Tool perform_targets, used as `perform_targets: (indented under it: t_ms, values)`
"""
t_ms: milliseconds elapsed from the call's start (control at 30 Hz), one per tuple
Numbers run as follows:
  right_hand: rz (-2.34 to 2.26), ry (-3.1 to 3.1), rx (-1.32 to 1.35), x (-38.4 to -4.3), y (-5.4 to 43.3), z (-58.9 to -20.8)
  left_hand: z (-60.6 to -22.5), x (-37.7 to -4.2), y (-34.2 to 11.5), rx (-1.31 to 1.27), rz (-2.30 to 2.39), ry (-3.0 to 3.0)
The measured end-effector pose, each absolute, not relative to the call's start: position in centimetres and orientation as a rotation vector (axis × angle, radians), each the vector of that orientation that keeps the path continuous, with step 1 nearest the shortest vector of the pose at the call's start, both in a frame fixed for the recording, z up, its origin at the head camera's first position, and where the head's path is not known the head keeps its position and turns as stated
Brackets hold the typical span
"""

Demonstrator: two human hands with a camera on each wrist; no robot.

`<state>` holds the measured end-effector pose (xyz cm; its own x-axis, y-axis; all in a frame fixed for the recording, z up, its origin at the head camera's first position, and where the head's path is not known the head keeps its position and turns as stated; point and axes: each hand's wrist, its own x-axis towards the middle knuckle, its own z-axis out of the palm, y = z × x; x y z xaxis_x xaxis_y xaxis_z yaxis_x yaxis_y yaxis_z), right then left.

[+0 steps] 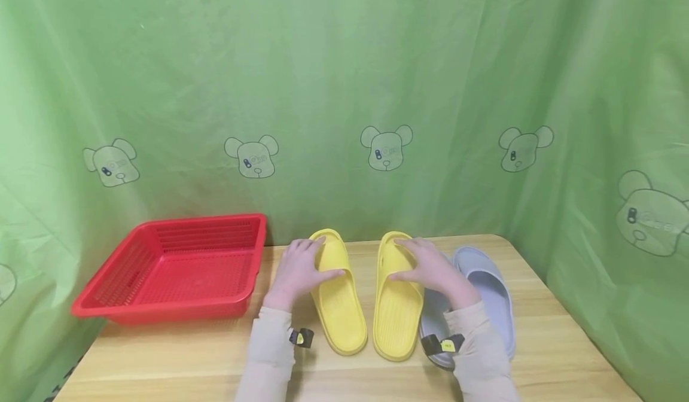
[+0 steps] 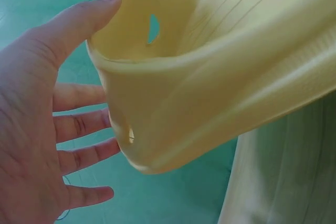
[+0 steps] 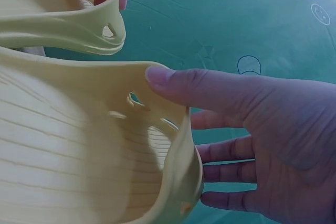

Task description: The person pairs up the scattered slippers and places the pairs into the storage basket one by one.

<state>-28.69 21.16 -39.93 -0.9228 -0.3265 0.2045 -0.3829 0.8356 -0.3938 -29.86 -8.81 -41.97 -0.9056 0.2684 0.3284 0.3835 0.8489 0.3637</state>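
Left hand [image 1: 298, 268] and right hand [image 1: 435, 267] each pinching a yellow slipper [image 1: 341, 315] at its strap [image 1: 332, 255] (light, even thumb pressure should keep both soles steady)

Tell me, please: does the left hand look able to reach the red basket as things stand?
Probably yes: nothing stands between the left hand and the red basket, though the hand pinches a yellow slipper, which it may need to release first.

The left wrist view crops a yellow slipper [image 2: 184, 103]; the right sleeve [image 1: 482, 357] partly hides a gray slipper [image 1: 435, 317].
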Motion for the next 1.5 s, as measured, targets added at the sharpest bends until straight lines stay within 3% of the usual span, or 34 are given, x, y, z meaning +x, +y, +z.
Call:
perform_targets:
  t_ms: [733,1500]
  values:
    - [0.642,-2.881,0.566,-28.8,21.0,-40.1,-42.0,-30.0,-10.2,-0.444,-0.594,-2.782]
    - [0.758,-2.873,0.403,-29.2,22.4,-40.0,-41.8,-30.3,-12.1,-0.334,-0.782,-2.69]
